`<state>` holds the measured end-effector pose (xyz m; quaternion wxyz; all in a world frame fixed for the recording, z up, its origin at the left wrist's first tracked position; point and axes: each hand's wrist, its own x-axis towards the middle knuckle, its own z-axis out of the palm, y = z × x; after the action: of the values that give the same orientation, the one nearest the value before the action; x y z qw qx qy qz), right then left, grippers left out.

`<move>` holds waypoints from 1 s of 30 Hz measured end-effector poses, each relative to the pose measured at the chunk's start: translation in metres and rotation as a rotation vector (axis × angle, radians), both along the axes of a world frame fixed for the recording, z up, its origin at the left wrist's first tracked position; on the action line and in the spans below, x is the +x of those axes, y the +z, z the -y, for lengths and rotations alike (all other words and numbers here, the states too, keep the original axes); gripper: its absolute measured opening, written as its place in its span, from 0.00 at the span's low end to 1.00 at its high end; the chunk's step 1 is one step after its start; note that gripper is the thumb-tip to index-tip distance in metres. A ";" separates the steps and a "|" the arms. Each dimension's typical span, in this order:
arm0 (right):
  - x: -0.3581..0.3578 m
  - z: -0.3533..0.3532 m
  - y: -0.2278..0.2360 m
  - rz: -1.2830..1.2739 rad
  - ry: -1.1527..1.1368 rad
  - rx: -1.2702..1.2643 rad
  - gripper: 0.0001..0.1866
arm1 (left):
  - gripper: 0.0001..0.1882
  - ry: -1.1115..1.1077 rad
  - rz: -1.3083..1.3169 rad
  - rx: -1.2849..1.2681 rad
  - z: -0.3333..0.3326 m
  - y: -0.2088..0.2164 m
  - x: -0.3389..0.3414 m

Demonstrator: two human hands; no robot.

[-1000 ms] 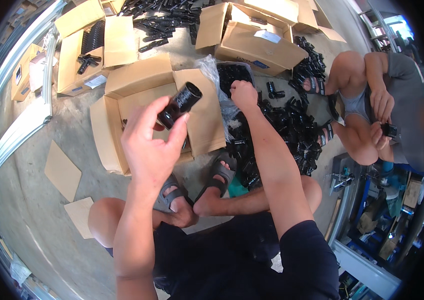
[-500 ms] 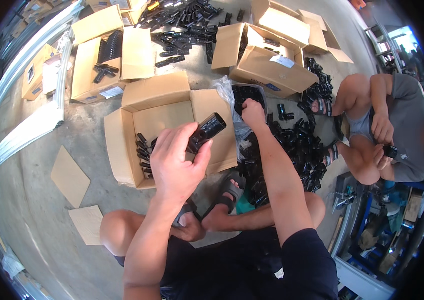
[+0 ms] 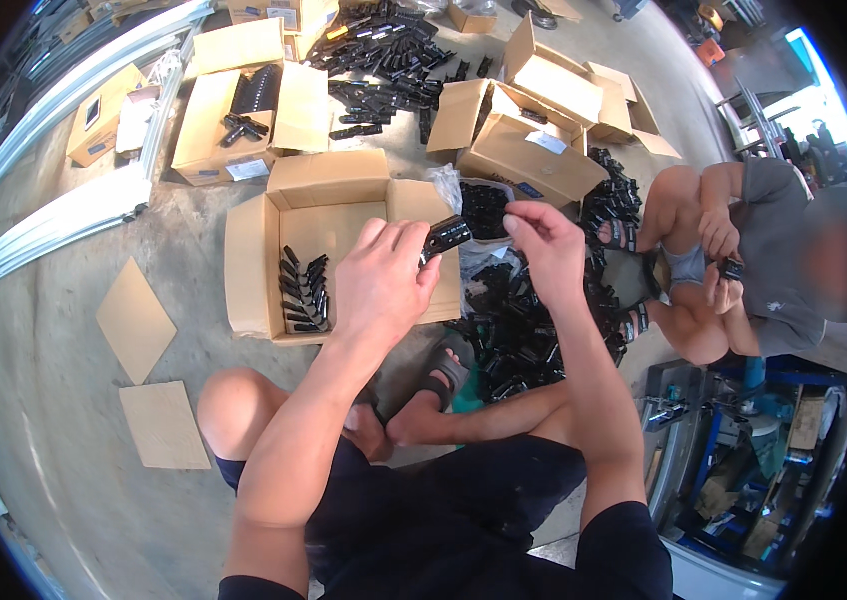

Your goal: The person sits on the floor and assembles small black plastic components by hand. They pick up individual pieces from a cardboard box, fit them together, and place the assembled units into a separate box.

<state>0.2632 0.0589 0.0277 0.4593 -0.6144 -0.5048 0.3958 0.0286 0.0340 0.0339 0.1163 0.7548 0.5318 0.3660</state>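
My left hand [image 3: 382,278] grips a short black tubular fitting [image 3: 448,236], its open end pointing up to the right. It is held over the right flap of an open cardboard box [image 3: 247,262]. Inside that box, black fittings [image 3: 306,290] lie in rows along the lower left. My right hand [image 3: 556,252] is raised just right of the fitting, thumb and forefinger pinched together. Whatever sits in that pinch is too small to make out. Beside it stands a plastic-lined container [image 3: 485,212] full of small black parts.
A heap of loose black fittings [image 3: 519,345] covers the floor by my right leg. Further off are a second fitting pile [image 3: 384,60] and open cartons [image 3: 206,130]. At right a co-worker [image 3: 759,240] sits holding a black part. Cardboard sheets [image 3: 139,318] lie at left.
My right hand has come up out of the small-parts container and moved toward me, fingers pinched. My left hand still holds the fitting, now turned flatter. The view has shifted slightly.
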 end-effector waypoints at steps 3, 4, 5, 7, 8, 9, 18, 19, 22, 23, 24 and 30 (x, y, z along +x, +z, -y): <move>-0.023 0.038 0.015 0.149 0.113 0.341 0.11 | 0.19 -0.014 -0.043 -0.030 0.012 0.000 0.004; -0.027 0.049 0.026 0.250 0.127 0.402 0.12 | 0.20 -0.028 -0.040 -0.018 0.015 0.001 0.009; -0.034 0.055 0.029 0.335 0.149 0.460 0.12 | 0.20 -0.033 -0.053 -0.010 0.018 0.000 0.010; -0.043 0.058 0.026 0.405 0.159 0.599 0.12 | 0.20 -0.040 -0.073 0.002 0.023 -0.001 0.012; -0.043 0.057 0.023 0.453 0.168 0.657 0.12 | 0.21 -0.044 -0.079 0.007 0.024 -0.001 0.014; -0.042 0.057 0.021 0.500 0.178 0.716 0.12 | 0.21 -0.047 -0.085 0.012 0.025 0.000 0.016; -0.030 0.047 0.012 0.643 0.267 0.749 0.12 | 0.21 -0.067 -0.118 0.044 0.020 -0.002 0.029; -0.029 0.047 0.010 0.651 0.280 0.735 0.12 | 0.21 -0.068 -0.129 0.033 0.020 -0.003 0.031; -0.026 0.043 0.004 0.717 0.333 0.690 0.12 | 0.20 -0.071 -0.160 0.010 0.017 -0.005 0.034; -0.025 0.042 0.003 0.729 0.342 0.680 0.12 | 0.20 -0.071 -0.168 0.009 0.016 -0.006 0.035; -0.025 0.042 0.002 0.740 0.352 0.669 0.13 | 0.20 -0.070 -0.177 0.007 0.016 -0.007 0.036; -0.020 0.041 0.001 0.821 0.381 0.638 0.12 | 0.19 -0.083 -0.220 -0.012 0.014 -0.007 0.041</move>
<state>0.2431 0.0176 0.0285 0.3085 -0.4461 -0.8397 0.0275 0.0691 0.0196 0.0269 0.0767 0.8111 0.5118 0.2727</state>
